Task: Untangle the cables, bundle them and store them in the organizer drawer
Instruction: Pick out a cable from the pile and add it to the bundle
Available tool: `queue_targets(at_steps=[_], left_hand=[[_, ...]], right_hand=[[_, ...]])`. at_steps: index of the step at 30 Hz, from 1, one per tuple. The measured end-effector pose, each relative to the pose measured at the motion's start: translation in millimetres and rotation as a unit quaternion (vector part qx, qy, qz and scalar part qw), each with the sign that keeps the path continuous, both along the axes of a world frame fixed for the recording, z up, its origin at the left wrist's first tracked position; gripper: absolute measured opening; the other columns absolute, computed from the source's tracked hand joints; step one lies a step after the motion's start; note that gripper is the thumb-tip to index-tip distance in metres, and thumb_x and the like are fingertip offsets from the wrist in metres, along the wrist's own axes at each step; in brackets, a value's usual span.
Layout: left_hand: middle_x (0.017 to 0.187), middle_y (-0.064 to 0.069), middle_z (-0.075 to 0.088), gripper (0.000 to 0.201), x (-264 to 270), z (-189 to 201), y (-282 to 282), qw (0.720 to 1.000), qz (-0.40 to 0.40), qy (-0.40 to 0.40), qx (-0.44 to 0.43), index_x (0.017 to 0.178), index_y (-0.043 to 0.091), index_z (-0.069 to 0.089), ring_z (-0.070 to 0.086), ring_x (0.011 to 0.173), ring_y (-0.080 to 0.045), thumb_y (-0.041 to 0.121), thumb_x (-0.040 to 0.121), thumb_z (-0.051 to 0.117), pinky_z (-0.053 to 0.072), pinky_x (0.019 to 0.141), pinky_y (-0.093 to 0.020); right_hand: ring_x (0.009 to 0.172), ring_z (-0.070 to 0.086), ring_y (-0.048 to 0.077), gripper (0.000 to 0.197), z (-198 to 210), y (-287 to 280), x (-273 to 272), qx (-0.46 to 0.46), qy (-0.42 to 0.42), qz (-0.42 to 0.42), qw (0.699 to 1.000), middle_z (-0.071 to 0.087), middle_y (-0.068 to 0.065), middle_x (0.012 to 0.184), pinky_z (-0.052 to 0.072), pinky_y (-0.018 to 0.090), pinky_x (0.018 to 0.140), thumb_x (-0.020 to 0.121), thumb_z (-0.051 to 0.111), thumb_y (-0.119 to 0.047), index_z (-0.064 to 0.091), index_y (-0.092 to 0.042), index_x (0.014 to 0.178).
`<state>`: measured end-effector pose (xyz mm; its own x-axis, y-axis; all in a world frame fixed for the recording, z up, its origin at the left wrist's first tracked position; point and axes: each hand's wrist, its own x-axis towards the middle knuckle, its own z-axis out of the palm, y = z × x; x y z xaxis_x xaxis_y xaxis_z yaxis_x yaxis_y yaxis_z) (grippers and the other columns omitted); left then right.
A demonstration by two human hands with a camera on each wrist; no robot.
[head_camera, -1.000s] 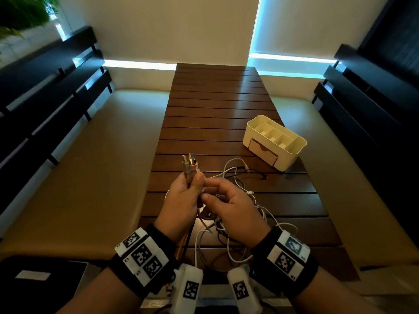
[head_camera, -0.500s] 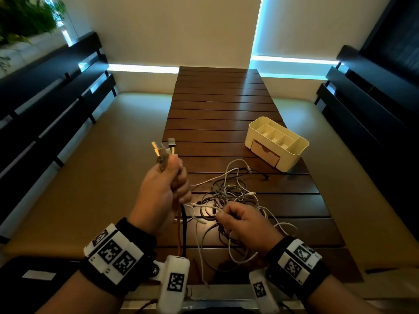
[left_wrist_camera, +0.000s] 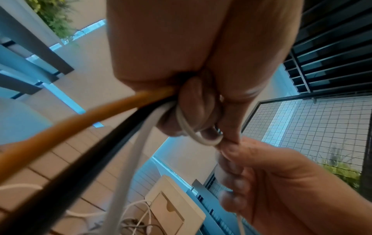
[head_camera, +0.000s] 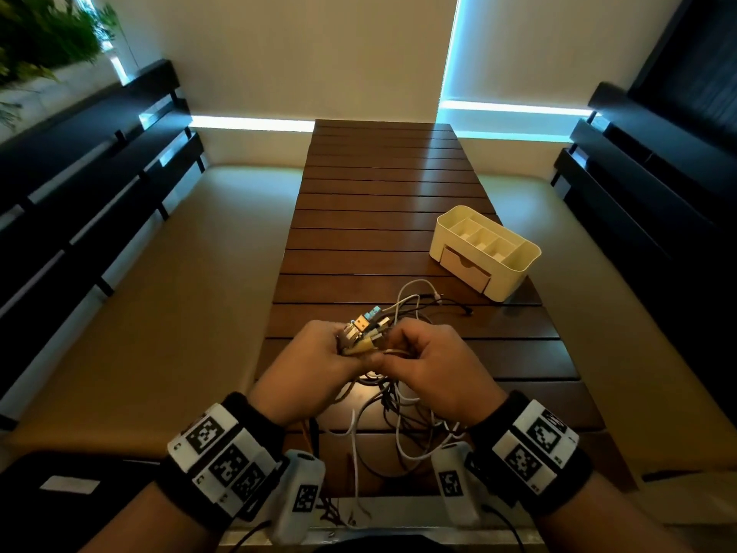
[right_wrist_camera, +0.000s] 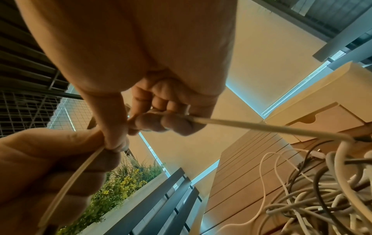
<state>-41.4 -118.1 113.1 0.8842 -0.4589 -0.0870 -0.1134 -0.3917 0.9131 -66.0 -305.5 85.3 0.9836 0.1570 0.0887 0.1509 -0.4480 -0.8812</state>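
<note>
Both hands meet above the near part of the wooden table (head_camera: 383, 193). My left hand (head_camera: 343, 347) grips a bunch of cable ends, whose plugs (head_camera: 365, 327) stick out past the fingers. In the left wrist view an orange cable (left_wrist_camera: 80, 120), a black cable (left_wrist_camera: 90, 155) and a white cable (left_wrist_camera: 136, 151) run out of that fist (left_wrist_camera: 193, 111). My right hand (head_camera: 402, 351) pinches one pale cable (right_wrist_camera: 261, 127) beside the left hand. The remaining tangle (head_camera: 399, 417) lies on the table under the hands. The cream organizer (head_camera: 518, 269) stands further off on the right, its drawer (head_camera: 464, 269) closed.
Tan cushioned benches (head_camera: 159, 313) with dark slatted backs run along both sides of the table. A planter with greenery (head_camera: 36, 37) sits at the far left. The far half of the table holds nothing but the organizer.
My left hand, which was raised to the left with the plug ends, has come back to the centre. The right hand rose from the tangle to meet it, holding a pale cable.
</note>
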Motion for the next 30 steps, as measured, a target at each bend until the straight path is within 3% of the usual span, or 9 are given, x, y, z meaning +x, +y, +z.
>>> queue_targets(at_steps=[2, 4, 10, 15, 18, 21, 24, 27, 30], left_hand=[[0.060, -0.001, 0.059, 0.018, 0, 3, 3, 1.000, -0.008, -0.012, 0.021, 0.073, 0.019, 0.067, 0.047, 0.054, -0.008, 0.023, 0.090, 0.069, 0.039, 0.053, -0.023], [0.061, -0.006, 0.058, 0.021, 2, 6, 7, 0.999, 0.015, -0.032, 0.035, 0.071, 0.020, 0.067, 0.046, 0.055, -0.012, 0.026, 0.091, 0.068, 0.038, 0.053, -0.025], [0.047, 0.009, 0.046, 0.028, 8, 1, 28, 0.989, 0.140, 0.024, -0.040, 0.066, 0.013, 0.061, 0.038, 0.043, -0.005, 0.024, 0.090, 0.069, 0.035, 0.054, -0.031], [0.051, 0.010, 0.054, 0.026, 10, -5, 26, 0.989, 0.125, 0.069, -0.042, 0.086, 0.010, 0.070, 0.047, 0.044, -0.003, 0.033, 0.078, 0.078, 0.041, 0.054, -0.027], [0.063, 0.005, 0.063, 0.017, 12, -3, 20, 0.993, 0.114, -0.006, 0.006, 0.079, 0.013, 0.070, 0.054, 0.053, -0.003, 0.027, 0.079, 0.080, 0.043, 0.051, -0.013], [0.053, 0.012, 0.054, 0.024, 11, -4, 11, 0.994, 0.097, -0.031, 0.038, 0.068, 0.017, 0.061, 0.044, 0.048, 0.000, 0.024, 0.081, 0.080, 0.036, 0.047, -0.010], [0.051, 0.009, 0.052, 0.029, 14, -3, 8, 0.992, 0.106, -0.037, 0.061, 0.063, 0.020, 0.057, 0.044, 0.048, 0.000, 0.024, 0.083, 0.078, 0.037, 0.050, -0.017], [0.066, -0.009, 0.061, 0.022, 16, -2, 10, 0.990, 0.089, -0.042, 0.101, 0.072, 0.009, 0.065, 0.051, 0.058, -0.012, 0.024, 0.085, 0.075, 0.047, 0.059, -0.037], [0.061, -0.002, 0.058, 0.021, 18, -5, 18, 0.993, 0.060, -0.003, 0.100, 0.073, 0.008, 0.066, 0.049, 0.052, -0.007, 0.022, 0.083, 0.077, 0.042, 0.052, -0.023]], right_hand=[[0.077, 0.068, 0.009, 0.009, -1, 2, 0, 0.023, 0.011, 0.012, 1.000, 0.071, -0.003, 0.085, 0.058, 0.027, 0.069, 0.086, 0.074, -0.027, 0.065, -0.027, 0.088], [0.072, 0.064, 0.005, 0.003, -3, 1, 1, 0.018, 0.016, 0.015, 1.000, 0.068, -0.004, 0.081, 0.055, 0.023, 0.067, 0.090, 0.069, -0.025, 0.066, -0.024, 0.090], [0.058, 0.051, 0.008, 0.015, -13, -21, 4, 0.035, 0.083, -0.041, 0.995, 0.058, -0.004, 0.066, 0.046, 0.028, 0.059, 0.096, 0.059, -0.028, 0.066, -0.023, 0.084], [0.062, 0.056, 0.006, 0.011, -12, -13, 6, -0.069, 0.051, -0.014, 0.996, 0.064, -0.003, 0.074, 0.049, 0.022, 0.060, 0.096, 0.060, -0.031, 0.066, -0.027, 0.087], [0.067, 0.061, 0.011, 0.013, -9, -9, 8, -0.149, 0.024, 0.007, 0.989, 0.065, -0.004, 0.078, 0.054, 0.028, 0.063, 0.096, 0.059, -0.034, 0.067, -0.023, 0.093], [0.074, 0.060, 0.007, 0.019, -5, -2, 11, -0.216, -0.014, 0.031, 0.976, 0.064, -0.006, 0.084, 0.055, 0.029, 0.070, 0.097, 0.056, -0.036, 0.066, -0.021, 0.097], [0.077, 0.058, 0.009, 0.021, -1, 4, 10, -0.233, -0.033, 0.062, 0.970, 0.064, -0.004, 0.086, 0.052, 0.029, 0.072, 0.098, 0.053, -0.035, 0.065, -0.018, 0.099], [0.077, 0.058, 0.007, 0.019, 3, 3, 9, -0.219, -0.044, 0.064, 0.973, 0.064, -0.005, 0.087, 0.051, 0.026, 0.070, 0.099, 0.054, -0.033, 0.066, -0.018, 0.100], [0.069, 0.057, 0.008, 0.014, 6, -6, 12, -0.180, -0.058, 0.018, 0.982, 0.062, -0.007, 0.079, 0.048, 0.021, 0.062, 0.097, 0.057, -0.030, 0.066, -0.020, 0.095]])
